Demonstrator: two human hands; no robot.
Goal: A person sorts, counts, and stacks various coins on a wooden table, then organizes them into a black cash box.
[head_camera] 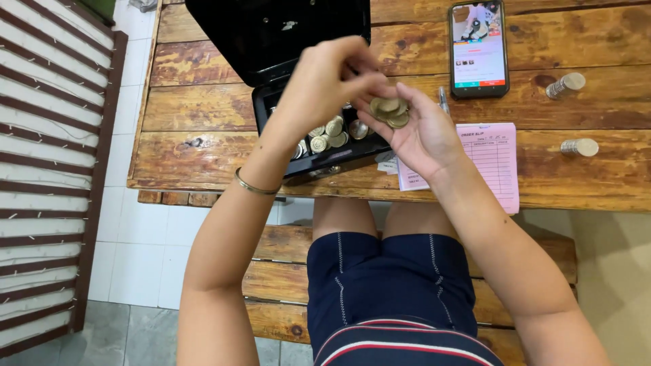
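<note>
navy shorts and a wooden bench filled the foreground as the right hand (pixel 420 132) cupped a pile of coins (pixel 390 112) just right of the black cash box (pixel 319 146), left hand (pixel 332 81) fingertips pinching at them from the left.

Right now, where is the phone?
In the head view the phone lies face up at the table's far right, beside the open black cash box and above the pink slip.
</note>
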